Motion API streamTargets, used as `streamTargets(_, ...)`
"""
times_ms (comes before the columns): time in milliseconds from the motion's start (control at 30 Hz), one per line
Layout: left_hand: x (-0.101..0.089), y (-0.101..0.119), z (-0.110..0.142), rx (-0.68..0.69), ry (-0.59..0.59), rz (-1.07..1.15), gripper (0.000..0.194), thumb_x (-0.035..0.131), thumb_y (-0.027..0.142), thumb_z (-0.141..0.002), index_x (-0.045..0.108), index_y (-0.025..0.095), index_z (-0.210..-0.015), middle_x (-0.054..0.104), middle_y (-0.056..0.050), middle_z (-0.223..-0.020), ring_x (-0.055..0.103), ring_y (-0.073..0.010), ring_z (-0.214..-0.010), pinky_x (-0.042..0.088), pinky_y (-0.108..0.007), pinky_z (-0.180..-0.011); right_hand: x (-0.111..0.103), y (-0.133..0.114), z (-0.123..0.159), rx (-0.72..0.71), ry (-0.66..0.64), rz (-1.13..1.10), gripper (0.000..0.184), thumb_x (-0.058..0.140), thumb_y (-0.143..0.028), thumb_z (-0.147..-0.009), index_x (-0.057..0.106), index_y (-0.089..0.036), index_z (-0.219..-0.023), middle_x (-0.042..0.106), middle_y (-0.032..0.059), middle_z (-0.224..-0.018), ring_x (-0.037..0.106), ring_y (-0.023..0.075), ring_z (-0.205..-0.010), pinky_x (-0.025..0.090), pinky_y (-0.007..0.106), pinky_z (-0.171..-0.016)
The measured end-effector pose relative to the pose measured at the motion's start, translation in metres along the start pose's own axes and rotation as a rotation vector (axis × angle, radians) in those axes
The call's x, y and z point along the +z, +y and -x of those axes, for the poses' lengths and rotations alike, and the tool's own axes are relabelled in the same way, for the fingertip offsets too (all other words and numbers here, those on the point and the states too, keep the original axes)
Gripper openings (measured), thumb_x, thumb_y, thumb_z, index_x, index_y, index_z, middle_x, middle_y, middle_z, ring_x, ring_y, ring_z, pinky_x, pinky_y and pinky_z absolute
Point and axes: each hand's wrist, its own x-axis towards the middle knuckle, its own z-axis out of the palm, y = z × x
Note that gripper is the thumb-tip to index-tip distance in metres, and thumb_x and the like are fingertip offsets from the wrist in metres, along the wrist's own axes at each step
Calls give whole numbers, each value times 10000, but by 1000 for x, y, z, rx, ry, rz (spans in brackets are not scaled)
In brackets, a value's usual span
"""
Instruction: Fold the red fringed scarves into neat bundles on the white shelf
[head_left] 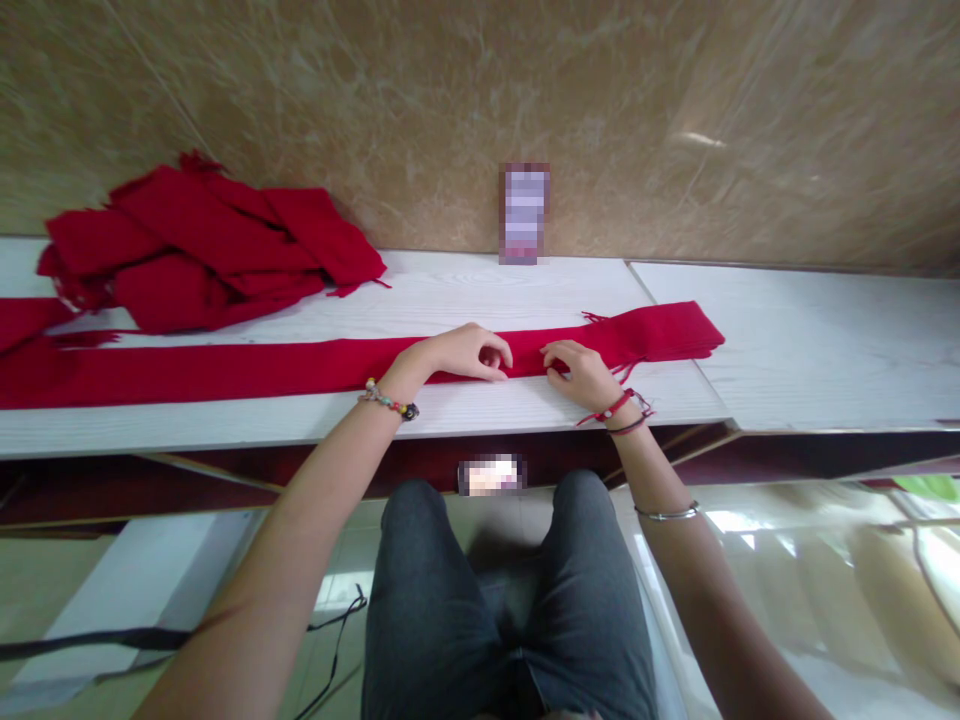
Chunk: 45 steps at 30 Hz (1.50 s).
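A long red scarf point(225, 368) lies stretched flat along the white table point(480, 405), its right end folded over with a fringe point(660, 335). My left hand point(469, 352) rests on the scarf near its middle, fingers curled and pinching the fabric's front edge. Close to it on the right, my right hand point(574, 368) presses on the same scarf, fingers bent and gripping the cloth. The two hands sit a few centimetres apart.
A heap of several more red scarves point(202, 245) lies at the table's back left. A small blurred card point(523, 212) stands against the marble wall. A second white tabletop point(810, 340) adjoins on the right. Below are my grey trousers point(495, 610) and a glossy floor.
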Motion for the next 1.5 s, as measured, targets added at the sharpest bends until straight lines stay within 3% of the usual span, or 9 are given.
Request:
streamTargets(133,0,-2,-2,24,83,-111,175,577,257,-792,702,166,-873,690,-29,-815,598,-122,-714,437,-233,-707,-1,-2,0,22,25,24,169,493,-156,-770,625,-179,-873,678,107,-1008,624,213,-951,490,354,-856)
streamTargets(233,1,-2,-2,52,120,-191,252,624,282,-776,680,174,-996,657,-67,-1066,590,-172,-970,413,-288,-899,1,-2,-1,98,11,111,326,427,-204,-853,596,-146,-1126,617,137,-1196,544,222,-1145,427,397,-972)
streamTargets(333,0,0,-1,37,54,-187,371,638,304,-779,628,209,-1137,541,-65,-1301,487,-186,-1190,322,-309,-1031,5,-2,-2,187,-86,235,389,403,-222,-881,560,-122,-1223,530,154,-1321,440,248,-1266,338,459,-1050)
streamTargets(533,-2,3,0,-18,-61,-174,425,675,311,-759,620,221,-1171,481,-59,-1377,450,-195,-1244,296,-300,-1050,7,-2,-1,240,-100,325,481,374,-278,-913,419,-149,-1374,421,137,-1422,362,244,-1324,293,480,-1068)
streamTargets(733,-1,-2,-2,-38,-16,-211,349,525,339,-876,619,187,-1176,465,-76,-1384,439,-171,-1250,273,-278,-1064,7,-5,0,247,-150,389,428,353,-300,-933,514,-146,-1299,466,137,-1388,378,262,-1311,262,493,-1076)
streamTargets(867,2,-7,-1,-190,-45,-296,558,497,467,-874,414,249,-1381,200,-64,-1533,181,-244,-1397,166,-379,-1115,7,-7,0,262,-79,418,481,401,-334,-916,447,-157,-1361,353,137,-1464,273,301,-1364,224,554,-1076)
streamTargets(1000,5,-4,0,-306,-130,-380,668,421,602,-861,266,316,-1444,60,-23,-1556,-5,-294,-1418,50,-498,-1111,7,-8,1,234,-158,418,438,364,-322,-931,476,-212,-1340,424,100,-1427,334,285,-1335,217,571,-1073)
streamTargets(1233,4,-1,1,-359,-161,-384,832,386,682,-816,136,251,-1482,63,-58,-1553,-17,-286,-1420,43,-484,-1115,8,-7,2,317,-51,464,454,351,-279,-924,465,-160,-1347,377,135,-1450,307,306,-1346,258,570,-1053)
streamTargets(1500,3,-5,2,-368,-157,-345,901,473,687,-758,154,249,-1479,70,-54,-1553,-17,-277,-1421,47,-465,-1122,7,-5,1,243,-1,402,393,405,-239,-896,559,-126,-1240,513,157,-1338,428,270,-1269,317,501,-1046)
